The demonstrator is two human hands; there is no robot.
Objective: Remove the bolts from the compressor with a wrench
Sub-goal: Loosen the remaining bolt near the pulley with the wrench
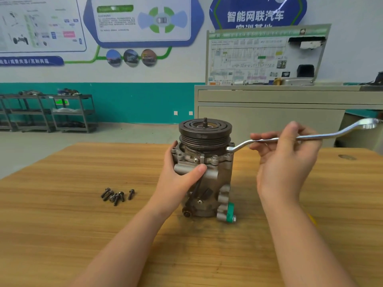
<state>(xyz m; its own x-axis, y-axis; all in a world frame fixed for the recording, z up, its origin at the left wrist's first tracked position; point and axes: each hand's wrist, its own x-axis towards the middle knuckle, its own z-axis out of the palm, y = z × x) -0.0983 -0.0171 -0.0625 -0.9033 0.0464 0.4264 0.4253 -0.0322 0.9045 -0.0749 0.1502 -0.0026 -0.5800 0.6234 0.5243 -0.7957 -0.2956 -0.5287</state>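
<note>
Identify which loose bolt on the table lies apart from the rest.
The rightmost bolt, nearest the compressor. A strip of bare table separates it from the other bolts, which lie touching in a cluster to its left.

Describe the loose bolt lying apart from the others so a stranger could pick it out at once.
Start at the compressor standing on the wooden table, then look to its left for a cluster of dark loose bolts. The one you want lies nearest the compressor, separated from the huddled rest by a strip of bare wood.

automotive training workshop: wall posters [143,21]
</note>
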